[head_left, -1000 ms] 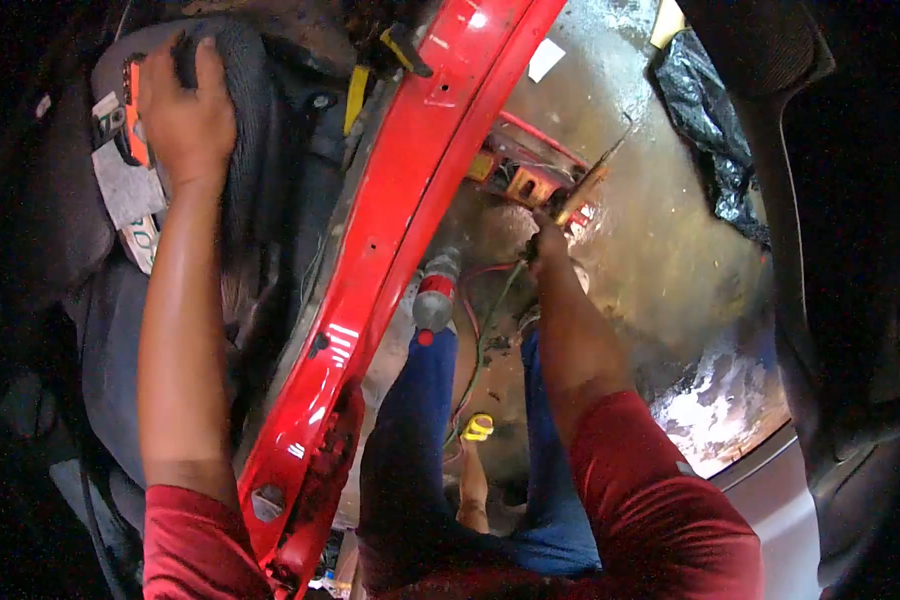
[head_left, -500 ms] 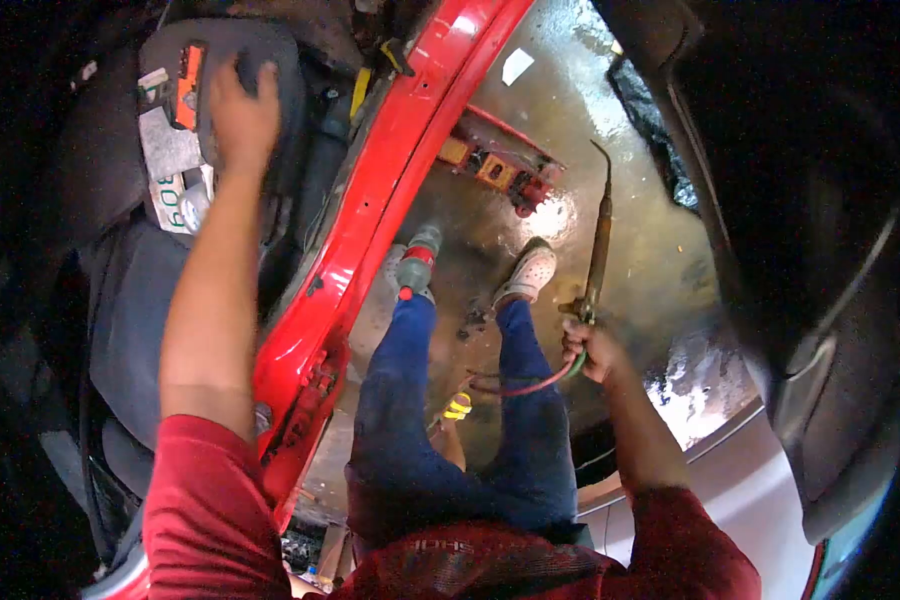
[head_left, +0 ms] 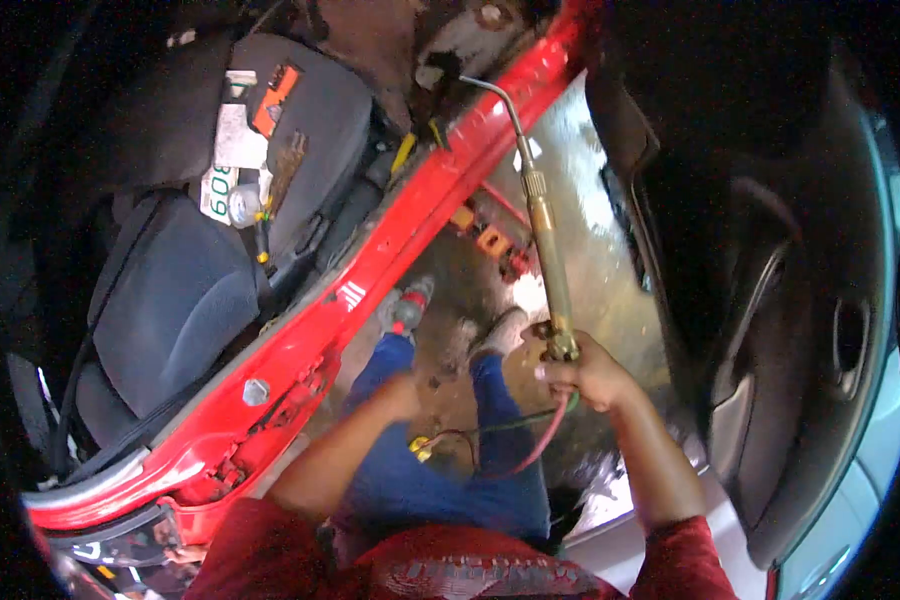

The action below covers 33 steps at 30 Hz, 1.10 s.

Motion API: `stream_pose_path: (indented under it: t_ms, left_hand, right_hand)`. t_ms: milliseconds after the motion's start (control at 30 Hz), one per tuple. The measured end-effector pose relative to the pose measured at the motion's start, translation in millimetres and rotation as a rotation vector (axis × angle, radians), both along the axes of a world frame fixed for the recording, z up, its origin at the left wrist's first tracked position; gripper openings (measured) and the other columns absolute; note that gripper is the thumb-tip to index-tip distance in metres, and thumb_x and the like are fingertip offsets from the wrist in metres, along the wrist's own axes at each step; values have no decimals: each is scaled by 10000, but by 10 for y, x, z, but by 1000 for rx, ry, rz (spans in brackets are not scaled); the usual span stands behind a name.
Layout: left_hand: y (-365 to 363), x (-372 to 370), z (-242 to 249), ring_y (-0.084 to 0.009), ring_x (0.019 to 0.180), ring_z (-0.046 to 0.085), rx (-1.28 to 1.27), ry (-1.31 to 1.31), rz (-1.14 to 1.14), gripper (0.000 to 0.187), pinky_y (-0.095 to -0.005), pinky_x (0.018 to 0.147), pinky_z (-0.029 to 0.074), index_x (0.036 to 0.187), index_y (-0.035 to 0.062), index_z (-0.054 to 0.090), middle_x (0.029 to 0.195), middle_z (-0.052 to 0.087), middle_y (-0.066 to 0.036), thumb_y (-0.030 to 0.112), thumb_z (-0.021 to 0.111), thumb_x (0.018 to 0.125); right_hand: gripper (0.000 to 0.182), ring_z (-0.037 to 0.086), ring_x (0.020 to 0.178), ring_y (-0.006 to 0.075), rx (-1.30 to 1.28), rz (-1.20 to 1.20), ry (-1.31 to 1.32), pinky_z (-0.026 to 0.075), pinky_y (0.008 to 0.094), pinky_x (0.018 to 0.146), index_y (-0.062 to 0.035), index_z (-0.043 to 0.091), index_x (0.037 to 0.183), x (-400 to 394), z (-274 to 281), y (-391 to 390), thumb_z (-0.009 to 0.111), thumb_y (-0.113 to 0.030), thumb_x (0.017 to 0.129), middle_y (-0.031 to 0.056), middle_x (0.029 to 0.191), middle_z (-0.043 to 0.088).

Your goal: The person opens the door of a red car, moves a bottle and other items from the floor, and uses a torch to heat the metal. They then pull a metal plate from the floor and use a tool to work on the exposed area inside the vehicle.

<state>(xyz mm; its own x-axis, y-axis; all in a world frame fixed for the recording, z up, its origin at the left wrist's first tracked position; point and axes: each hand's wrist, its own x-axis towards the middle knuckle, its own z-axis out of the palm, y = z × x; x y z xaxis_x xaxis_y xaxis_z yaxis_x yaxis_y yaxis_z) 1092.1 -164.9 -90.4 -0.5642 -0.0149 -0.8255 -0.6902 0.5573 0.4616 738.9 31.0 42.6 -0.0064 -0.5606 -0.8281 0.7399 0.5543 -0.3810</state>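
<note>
My right hand (head_left: 582, 372) is closed round the lower end of a brass torch (head_left: 545, 240), with red and green hoses (head_left: 550, 432) running from its base. The torch points upward in view, its thin bent tip over the upper part of the red door sill (head_left: 400, 225). My left hand (head_left: 398, 398) is over my blue trouser leg, blurred, its fingers not clear. On the dark car seat (head_left: 340, 95) lie an orange object (head_left: 275, 100), a pale cloth or paper (head_left: 238, 140), a numbered plate (head_left: 216, 194) and a brownish piece (head_left: 288, 165).
The open car door (head_left: 790, 330) stands at the right. A plastic bottle (head_left: 410, 306) is by my foot on the wet floor. A red and yellow object (head_left: 492, 242) lies beyond the sill. Something yellow (head_left: 403, 152) is at the sill's inner edge.
My left hand has left the seat and moved down to my leg. The torch has swung up and left, its tip now over the sill. The view has shifted.
</note>
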Motion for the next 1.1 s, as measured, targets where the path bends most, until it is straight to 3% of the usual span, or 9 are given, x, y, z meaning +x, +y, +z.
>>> stream_pose_path:
  t_ms: [100, 267, 400, 567, 600, 733, 867, 967, 1100]
  left_hand:
    - [326, 239, -121, -428, 1084, 752, 251, 59, -183, 622, -529, 924, 603, 1571, 168, 576, 1210, 763, -259, 258, 712, 971]
    - [865, 763, -664, -376, 1245, 716, 217, -209, -76, 685, -486, 1033, 577, 1607, 60, 515, 1413, 689, -266, 204, 679, 958]
    - [1084, 1004, -1068, -386, 1267, 710, 225, -272, -57, 786, -480, 1067, 572, 1629, -11, 449, 1447, 679, -263, 207, 704, 918]
    - [852, 816, -1002, -418, 1250, 710, 314, -350, -94, 861, -498, 1053, 575, 1663, 17, 391, 1402, 693, -289, 160, 704, 874]
    - [845, 823, -967, -422, 1243, 711, 304, -369, -78, 868, -501, 1041, 578, 1669, 18, 380, 1397, 693, -296, 147, 699, 873]
    - [604, 579, -957, -442, 1265, 693, 184, -295, 94, 895, -521, 1054, 568, 1692, 35, 340, 1488, 617, -312, 126, 714, 884]
    - [680, 137, -1104, -459, 1420, 588, -219, 316, 74, 951, -541, 1154, 513, 1716, 66, 313, 1698, 431, -269, 174, 788, 899]
    - [1159, -324, -1223, -459, 1514, 495, -1, 244, -440, 980, -574, 1208, 463, 1738, 95, 287, 1783, 295, -225, 201, 807, 914]
    - [2004, -142, -1379, -458, 1374, 630, 229, 36, -278, 938, -601, 1131, 520, 1749, 118, 296, 1600, 550, -248, 238, 770, 948]
  right_hand:
    - [648, 576, 729, 113, -45, 313, 257, 521, 304, 631, -96, 657, 1453, -506, 489, -166, 925, -185, 870, -30, 941, 626]
    - [671, 574, 761, 97, 35, 574, 529, 518, 288, 641, -92, 684, 1439, -1348, 1380, -574, 938, -145, 820, -59, 937, 624]
    - [816, 535, 559, 76, 151, 523, 601, 433, 231, 522, -19, 607, 1503, -1502, 1794, -711, 890, -78, 740, -51, 775, 593]
    - [843, 556, 580, 68, 131, 278, 634, 440, 202, 492, -31, 561, 1579, -1056, 1772, -599, 854, -37, 788, -27, 1015, 685]
    - [722, 643, 797, 85, 206, 328, 588, 523, 230, 659, -58, 598, 1532, -1007, 1822, -593, 846, -42, 854, -24, 1147, 739]
    - [757, 644, 1192, 173, 82, 318, 613, 480, 326, 1077, 3, 644, 1481, -736, 1552, -170, 892, -207, 797, 51, 1311, 727]
    - [874, 707, 1027, 182, 223, 30, 555, 551, 323, 913, 52, 633, 1442, -419, 1743, 149, 971, -327, 731, 105, 1194, 750]
    - [1005, 714, 778, 159, 311, -134, 681, 563, 285, 717, 111, 621, 1376, -238, 1967, 389, 1062, -437, 659, 117, 1004, 757]
    - [1088, 667, 772, 129, 437, -80, 982, 524, 271, 680, 109, 624, 1334, -170, 2136, 588, 1027, -638, 654, 72, 971, 731]
